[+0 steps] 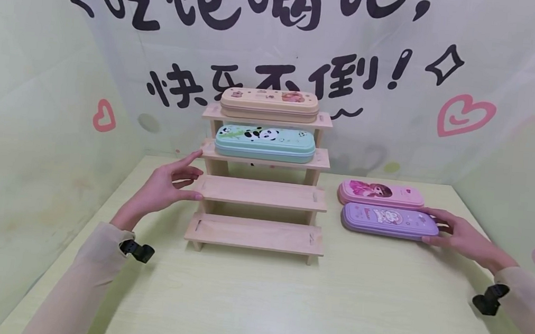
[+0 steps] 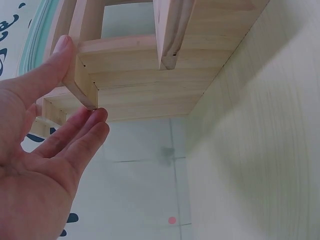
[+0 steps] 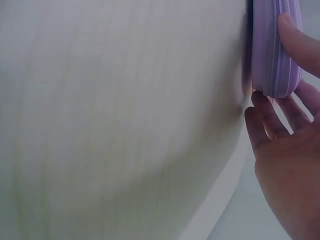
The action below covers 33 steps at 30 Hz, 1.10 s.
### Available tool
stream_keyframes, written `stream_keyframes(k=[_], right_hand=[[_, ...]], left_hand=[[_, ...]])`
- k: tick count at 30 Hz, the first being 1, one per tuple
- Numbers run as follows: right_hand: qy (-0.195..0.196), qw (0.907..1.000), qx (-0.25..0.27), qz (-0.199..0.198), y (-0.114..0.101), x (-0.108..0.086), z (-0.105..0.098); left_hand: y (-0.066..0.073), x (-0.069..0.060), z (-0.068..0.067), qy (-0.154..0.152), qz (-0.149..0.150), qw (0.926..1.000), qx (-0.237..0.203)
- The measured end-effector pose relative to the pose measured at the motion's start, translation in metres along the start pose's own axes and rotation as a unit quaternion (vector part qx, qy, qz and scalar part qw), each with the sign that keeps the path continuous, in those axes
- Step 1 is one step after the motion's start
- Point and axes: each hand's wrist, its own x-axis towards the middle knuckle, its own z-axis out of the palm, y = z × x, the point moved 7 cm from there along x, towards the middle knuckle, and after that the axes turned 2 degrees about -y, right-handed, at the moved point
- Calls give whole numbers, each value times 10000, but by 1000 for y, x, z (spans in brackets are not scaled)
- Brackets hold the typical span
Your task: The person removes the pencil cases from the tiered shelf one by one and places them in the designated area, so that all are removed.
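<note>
"Purple pencil case (image 1: 389, 221), and in the head view it's over on the right of the table (image 1: 255, 304), just in front of the pink case (image 1: 380, 194)! Right hand (image 1: 464, 237) has it by the right end, thumb at the front, fingers behind."

"And the left hand (image 1: 168, 185)?"

"Out at the left side of the stepped wooden stand (image 1: 262, 192), beside the second and third shelves from the top."

"Left wrist view, then: thumb and fingertips pinch a shelf's end from opposite edges. Bare wood, stiff, probably light enough to skid if nudged."

"On to the right wrist! Thumb lies along the zipper (image 3: 274, 55) side, fingertips curl against the far side and the end. That's a proper grasp, though whether the base touches the table, I can't tell."

"How does it handle, you reckon?"

"Light, I'd say, with a firm moulded shell: smooth, a touch slippery, not fragile. Contents unseen, so an end hold could let the far end droop. Mid-length, across both long sides, looks the steadier place."
</note>
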Motion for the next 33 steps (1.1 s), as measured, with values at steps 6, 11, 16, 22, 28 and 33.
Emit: stream_keyframes(k=[6, 11, 16, 22, 28, 33], right_hand=[[-59, 9999, -56, 72, 1, 2, 0], [-63, 9998, -150, 141, 3, 3, -1], [-72, 9996, -233, 169, 1, 4, -1], [-74, 9997, -197, 138, -2, 4, -2], [-98, 9997, -171, 135, 1, 5, -2], [-60, 9998, -156, 76, 4, 4, -2]], left_hand=[[0, 0, 0, -3, 4, 10000, -2], [2, 0, 0, -7, 22, 10000, -19], [3, 0, 0, -15, 32, 10000, -28], [2, -1, 0, -1, -1, 10000, -32], [1, -2, -1, 26, 34, 10000, -39], [-1, 0, -1, 27, 41, 10000, -2]])
